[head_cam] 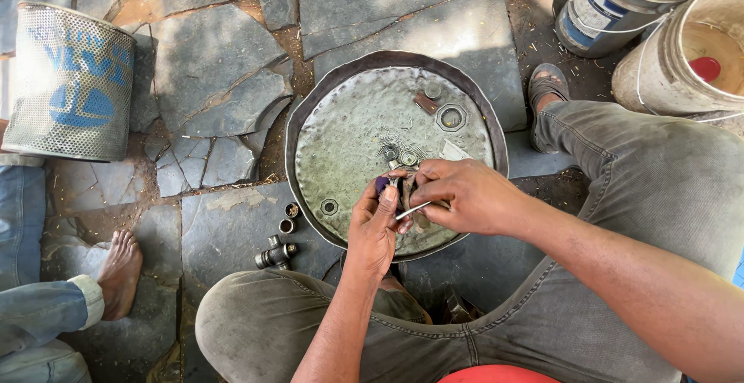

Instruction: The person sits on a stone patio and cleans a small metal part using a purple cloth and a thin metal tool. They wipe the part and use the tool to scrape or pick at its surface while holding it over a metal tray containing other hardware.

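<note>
My left hand pinches a small dark purple part between thumb and fingers over the near rim of a round metal pan. My right hand meets it from the right and grips a thin metal pin together with a small metal piece. Both hands touch each other above the pan. In the pan lie small bearing cups, a hexagonal nut and a rusty piece.
A metal cross joint and two small cups lie on the stone paving left of the pan. A perforated metal cylinder stands far left. Two buckets stand top right. Another person's bare foot rests at left.
</note>
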